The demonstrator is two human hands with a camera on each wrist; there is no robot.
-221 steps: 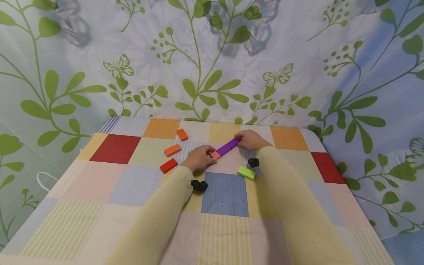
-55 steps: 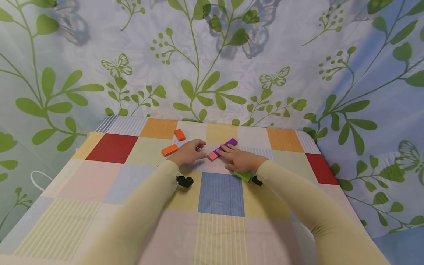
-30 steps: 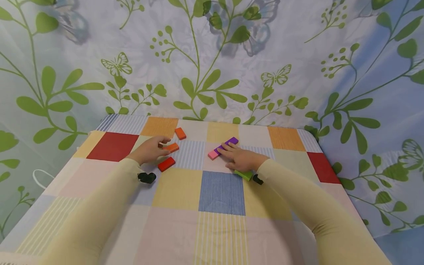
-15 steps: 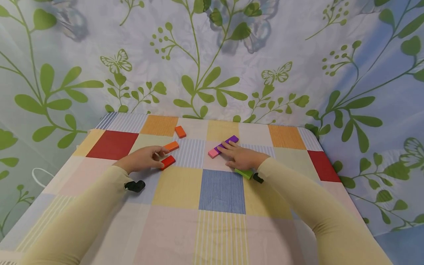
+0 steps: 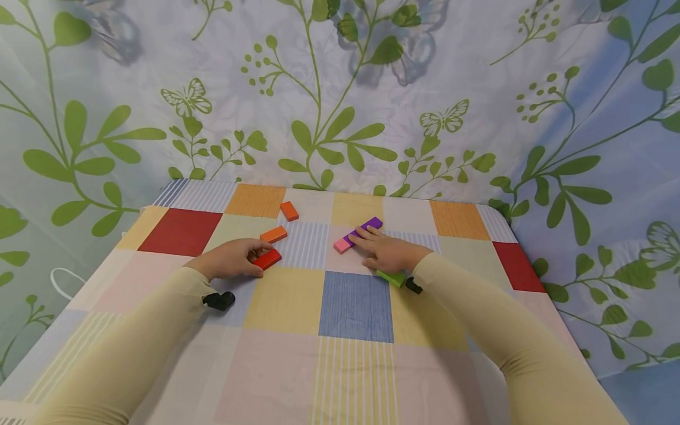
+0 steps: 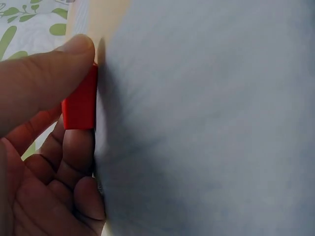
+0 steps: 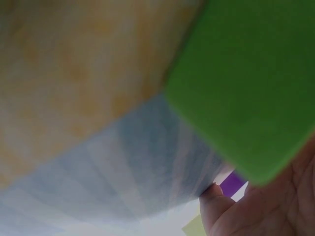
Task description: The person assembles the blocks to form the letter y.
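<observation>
My left hand [image 5: 231, 258] pinches a red block [image 5: 267, 260] between thumb and fingers on the cloth; the left wrist view shows the thumb on one side of the red block [image 6: 80, 101] and fingers on the other. My right hand [image 5: 390, 251] lies with extended fingers over a row of purple blocks [image 5: 374, 223], partly covering it. A pink block [image 5: 342, 245] sits at the row's near-left end. Under my right wrist is a lime green block [image 5: 392, 278], partly hidden; close up, that green block [image 7: 246, 83] fills much of the right wrist view.
An orange block [image 5: 274, 234] lies just beyond the red one, and a darker orange block [image 5: 289, 211] farther back. A patchwork cloth [image 5: 356, 307] covers the table. Behind its far edge hangs a leaf-print curtain [image 5: 223, 106].
My left hand has left the pink end of the row, moved left past the orange block, and taken hold of the red block. My right hand came to rest on the purple blocks and stays there.
</observation>
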